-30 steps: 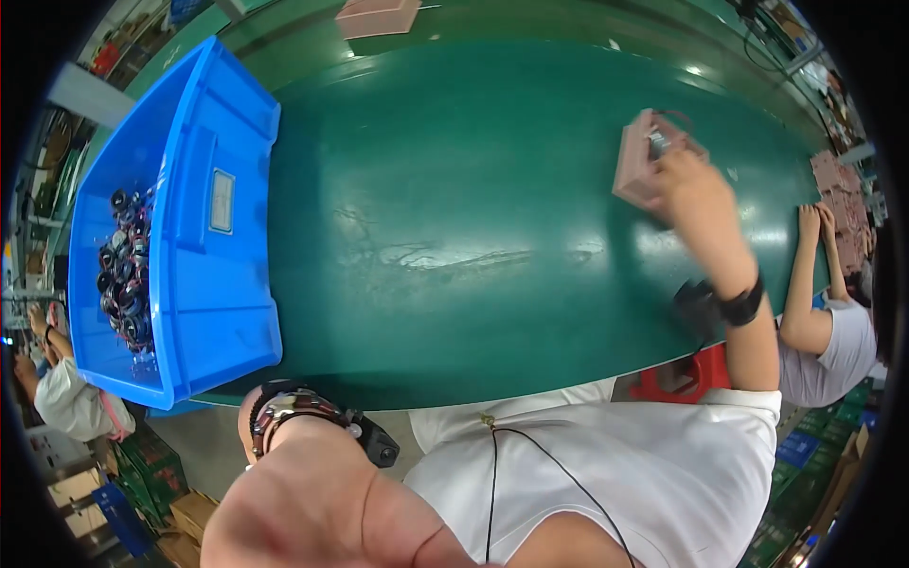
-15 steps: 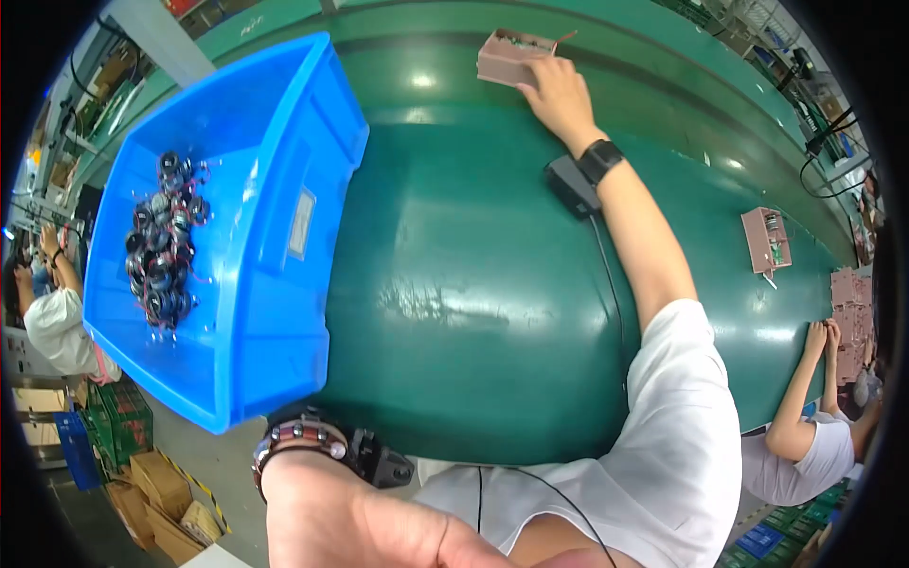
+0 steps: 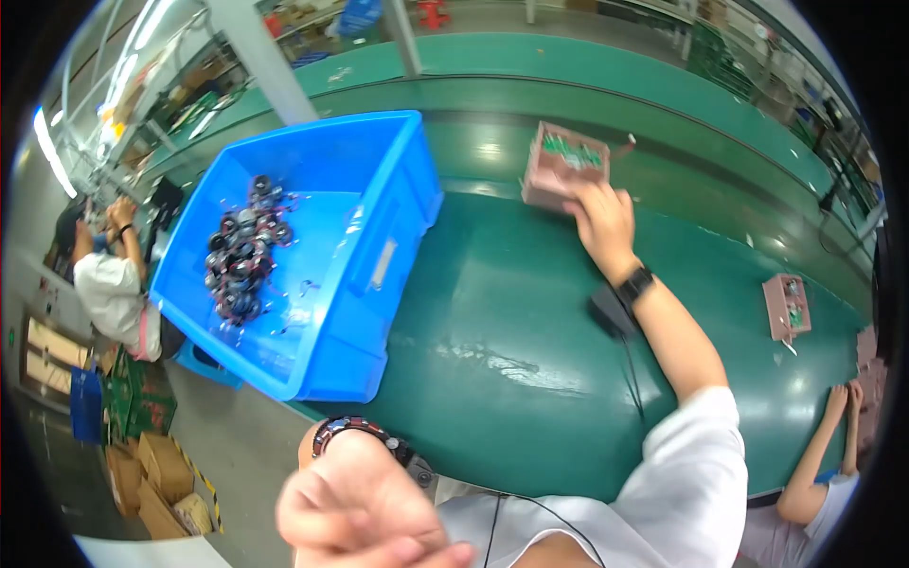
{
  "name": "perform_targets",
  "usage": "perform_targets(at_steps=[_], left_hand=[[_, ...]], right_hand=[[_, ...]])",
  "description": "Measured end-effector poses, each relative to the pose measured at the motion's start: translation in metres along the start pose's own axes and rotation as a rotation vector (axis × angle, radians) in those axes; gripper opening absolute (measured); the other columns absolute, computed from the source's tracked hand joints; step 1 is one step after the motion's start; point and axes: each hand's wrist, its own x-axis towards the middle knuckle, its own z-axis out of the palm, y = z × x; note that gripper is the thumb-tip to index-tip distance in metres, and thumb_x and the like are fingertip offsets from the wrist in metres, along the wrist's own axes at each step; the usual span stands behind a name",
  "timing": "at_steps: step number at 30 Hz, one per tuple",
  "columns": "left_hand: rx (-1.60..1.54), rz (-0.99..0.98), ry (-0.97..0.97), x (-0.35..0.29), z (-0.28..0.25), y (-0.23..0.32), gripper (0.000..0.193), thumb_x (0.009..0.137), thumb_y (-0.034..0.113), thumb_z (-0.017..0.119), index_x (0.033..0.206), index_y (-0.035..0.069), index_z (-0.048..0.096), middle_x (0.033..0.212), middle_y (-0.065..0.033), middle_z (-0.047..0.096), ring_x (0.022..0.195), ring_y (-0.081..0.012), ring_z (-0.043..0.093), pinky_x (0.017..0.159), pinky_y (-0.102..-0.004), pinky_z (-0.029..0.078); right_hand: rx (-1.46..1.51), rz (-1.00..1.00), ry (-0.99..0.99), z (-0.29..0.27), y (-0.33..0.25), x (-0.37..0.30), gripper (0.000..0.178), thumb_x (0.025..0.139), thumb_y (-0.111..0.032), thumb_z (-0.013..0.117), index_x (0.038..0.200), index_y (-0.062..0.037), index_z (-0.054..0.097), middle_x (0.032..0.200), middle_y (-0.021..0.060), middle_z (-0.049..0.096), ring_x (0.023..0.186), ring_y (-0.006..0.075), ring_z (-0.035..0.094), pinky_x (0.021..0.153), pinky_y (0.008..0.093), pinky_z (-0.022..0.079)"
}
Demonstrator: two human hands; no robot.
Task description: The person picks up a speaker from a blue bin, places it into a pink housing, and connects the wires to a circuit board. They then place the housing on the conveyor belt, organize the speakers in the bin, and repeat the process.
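Note:
My right hand [image 3: 606, 222] reaches over the green bench and is closed on the near edge of a pink box [image 3: 549, 185]. Green circuit boards [image 3: 575, 151] show inside the box, and a thin lead with a pale end sticks out at its right. The far fingers of this hand partly hide the box's side. Close to the camera, my left hand [image 3: 365, 502] is held palm up, its fingers loosely bent and apart, with nothing seen in it. A beaded bracelet circles that wrist. Next to my right wrist lies a black corded device [image 3: 611, 314].
A large blue bin [image 3: 365, 312] stands left on the bench, holding a heap of small dark round parts with wires [image 3: 244, 251]. Another pink box [image 3: 788, 305] lies at the right. A co-worker's hands [image 3: 843, 402] are by stacked pink boxes; another person [image 3: 114, 284] is at left.
The view has tilted upward, so bench and bin appear lower and further right. My right hand stays at the pink box, whose inside shows more. My left hand has risen with its fingers in view.

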Motion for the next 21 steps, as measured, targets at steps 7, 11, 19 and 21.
perform_targets(at_steps=[7,11,19,21], left_hand=[[0.284,-0.836,-0.535,0.009,-0.057,-0.116,0.011,0.086,-0.005,0.055,0.089,0.0,0.064,0.08,-0.0075,0.062,0.077,-0.0161,0.058,0.068,-0.0253,0.047],[0.315,-0.927,-1.411,-0.088,-0.075,-0.228,0.019,0.085,0.011,0.058,0.1,0.011,0.069,0.095,-0.0125,0.07,0.089,-0.0263,0.068,0.08,-0.0366,0.053],[0.193,-0.397,-2.694,-0.269,-0.11,-0.188,0.042,0.073,0.043,0.076,0.104,0.017,0.07,0.105,-0.0073,0.068,0.104,-0.0258,0.063,0.09,-0.0415,0.048],[0.188,-0.363,-2.576,-0.285,-0.133,-0.189,0.039,0.074,0.04,0.075,0.104,0.016,0.069,0.103,-0.0072,0.068,0.102,-0.0253,0.064,0.089,-0.042,0.048]], right_hand=[[0.178,-0.009,-0.276,-0.139,-0.079,-0.084,0.024,0.068,-0.007,0.074,0.089,-0.0088,0.061,0.074,0.0043,0.054,0.072,0.0239,0.052,0.073,0.0382,0.033],[0.263,0.033,-0.349,-0.169,-0.115,-0.099,0.025,0.068,-0.01,0.075,0.09,-0.0103,0.062,0.071,0.0023,0.05,0.068,0.0221,0.049,0.073,0.0387,0.031],[0.264,-0.043,-0.473,-0.183,-0.133,-0.11,0.022,0.072,-0.015,0.072,0.093,-0.0123,0.067,0.07,-0.0028,0.051,0.066,0.0159,0.049,0.068,0.0338,0.033],[0.304,-0.103,-0.464,-0.18,-0.137,-0.109,0.02,0.073,-0.015,0.07,0.093,-0.0124,0.067,0.07,-0.0044,0.051,0.066,0.0139,0.049,0.065,0.0311,0.034]])
